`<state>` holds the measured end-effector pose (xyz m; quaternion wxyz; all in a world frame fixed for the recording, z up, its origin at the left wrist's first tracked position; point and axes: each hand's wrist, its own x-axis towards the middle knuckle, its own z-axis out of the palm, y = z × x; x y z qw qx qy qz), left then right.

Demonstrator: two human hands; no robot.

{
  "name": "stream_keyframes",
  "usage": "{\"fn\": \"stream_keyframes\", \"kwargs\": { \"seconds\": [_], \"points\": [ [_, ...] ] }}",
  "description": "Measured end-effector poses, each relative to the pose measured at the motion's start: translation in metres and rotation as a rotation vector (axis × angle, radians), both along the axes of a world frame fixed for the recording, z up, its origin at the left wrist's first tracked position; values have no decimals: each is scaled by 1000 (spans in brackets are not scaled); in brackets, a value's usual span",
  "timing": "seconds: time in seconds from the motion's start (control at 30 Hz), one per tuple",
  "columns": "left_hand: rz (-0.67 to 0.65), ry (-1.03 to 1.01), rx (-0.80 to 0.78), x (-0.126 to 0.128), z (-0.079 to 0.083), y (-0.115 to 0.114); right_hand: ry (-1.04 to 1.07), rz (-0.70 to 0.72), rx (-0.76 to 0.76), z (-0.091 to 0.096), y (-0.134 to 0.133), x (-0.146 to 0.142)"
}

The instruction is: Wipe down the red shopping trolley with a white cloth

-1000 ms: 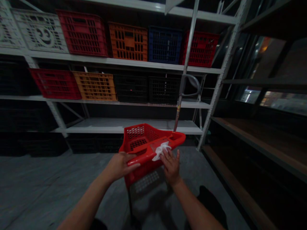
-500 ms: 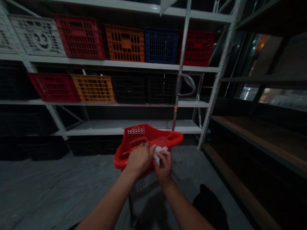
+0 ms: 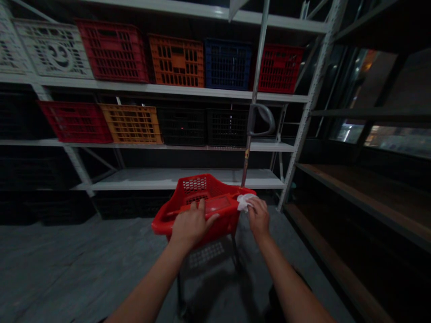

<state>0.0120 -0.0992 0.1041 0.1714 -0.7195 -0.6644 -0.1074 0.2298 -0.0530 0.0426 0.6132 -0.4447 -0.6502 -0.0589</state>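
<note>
Left hand [image 3: 193, 224] lies flat, fingers spread, on the near rim of a red plastic basket [image 3: 202, 181]; right hand [image 3: 259, 220] pinches a white cloth [image 3: 245, 202] at the basket's right corner. Heavy pressure on the rim could tip the basket off its slim metal stand [image 3: 178, 291]; a loose pinch could drop the cloth.

On the head feed I registered the left hand [image 3: 193, 224] resting flat on the handle of the red plastic basket [image 3: 202, 186]. The right hand [image 3: 259, 220] pinched a white cloth [image 3: 245, 202] at the basket's right rim. A blue plastic crate [image 3: 228, 65] sat beyond on white steel shelving [image 3: 164, 89].
</note>
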Motion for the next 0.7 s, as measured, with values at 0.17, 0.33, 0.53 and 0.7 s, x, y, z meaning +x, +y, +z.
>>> {"fn": "stream_keyframes", "kwargs": {
  "seconds": [0.17, 0.33, 0.53, 0.7],
  "points": [
    [0, 8, -41, -4, 4, -1, -407, 77, -368, 50, 20, -15],
    [28, -32, -68, -4, 8, -3, -611, 245, -768, 88, 49, -34],
    [16, -48, -53, -11, 4, -2, -655, 391, -832, 102, 41, -17],
    [6, -42, -40, -11, 1, 0, -556, 177, -744, 91, 43, -36]
  ]
}}
